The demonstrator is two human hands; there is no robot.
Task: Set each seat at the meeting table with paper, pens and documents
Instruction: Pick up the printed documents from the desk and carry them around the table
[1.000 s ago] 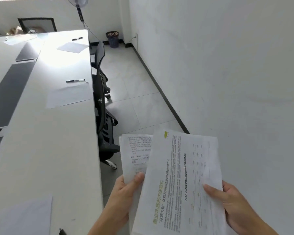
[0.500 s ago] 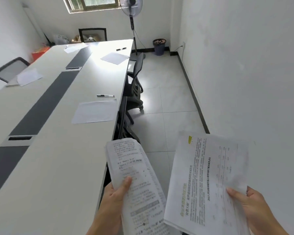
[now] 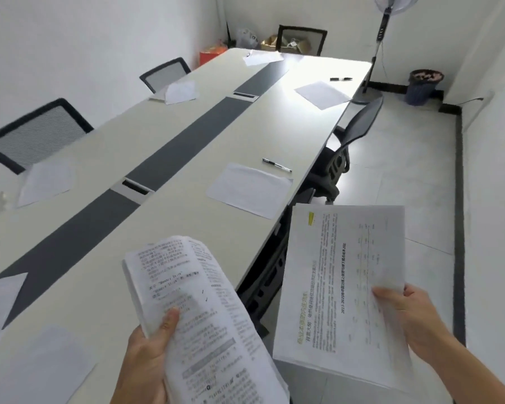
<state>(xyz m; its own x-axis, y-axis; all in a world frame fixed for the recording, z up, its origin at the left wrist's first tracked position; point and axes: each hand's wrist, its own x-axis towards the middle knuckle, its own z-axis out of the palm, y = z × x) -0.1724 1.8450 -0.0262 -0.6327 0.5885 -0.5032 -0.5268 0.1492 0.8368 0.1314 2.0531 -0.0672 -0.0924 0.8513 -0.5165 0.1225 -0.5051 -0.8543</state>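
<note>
Since half a second ago the hands have moved further apart. The left hand (image 3: 146,363) grips a curled stack of pages (image 3: 204,301) over the edge of the table (image 3: 187,158), thumb on top. The right hand (image 3: 414,319) pinches a flat document (image 3: 338,275) just off the table.

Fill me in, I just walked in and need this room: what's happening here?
A person is at the table, left hand gripping a curled stack of printed pages, right hand holding one document apart from it. Sheets lie at several seats, with pens beside two on the right side. The document is not yet laid down.
</note>
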